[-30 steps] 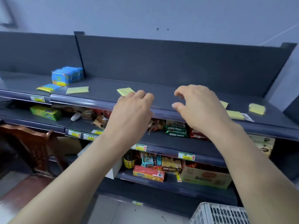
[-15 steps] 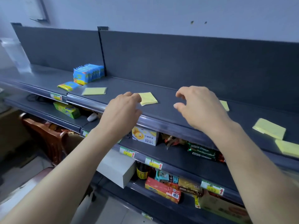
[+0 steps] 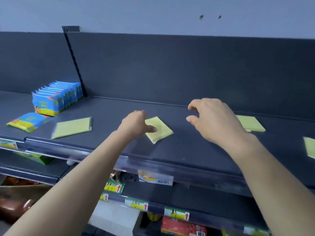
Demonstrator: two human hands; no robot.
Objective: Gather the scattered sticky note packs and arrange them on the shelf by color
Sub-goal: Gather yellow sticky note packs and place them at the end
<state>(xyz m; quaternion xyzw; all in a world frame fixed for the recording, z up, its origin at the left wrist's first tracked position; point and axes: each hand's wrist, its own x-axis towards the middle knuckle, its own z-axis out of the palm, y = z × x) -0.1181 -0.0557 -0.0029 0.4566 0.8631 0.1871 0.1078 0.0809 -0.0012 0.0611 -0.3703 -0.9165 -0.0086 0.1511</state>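
The left hand [image 3: 136, 124] rests its thumb on the yellow sticky note pack [image 3: 160, 130] (fingers hidden, grip unclear). The right hand [image 3: 214, 120] hovers loosely curled, empty, a second pack [image 3: 252, 124] just beyond it. Bare shelf [image 3: 179, 147] separates the hands.

Pale bluish wall [image 3: 153, 12], dark grey back panel [image 3: 170, 68], stocked lower shelves [image 3: 196, 195] beneath

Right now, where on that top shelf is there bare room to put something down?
Widest bare patch: the back strip of the top shelf along the rear panel, from the blue packets to the right hand. Also between the middle yellow pack and the right yellow pack. Crowded at left, around the left yellow pack.
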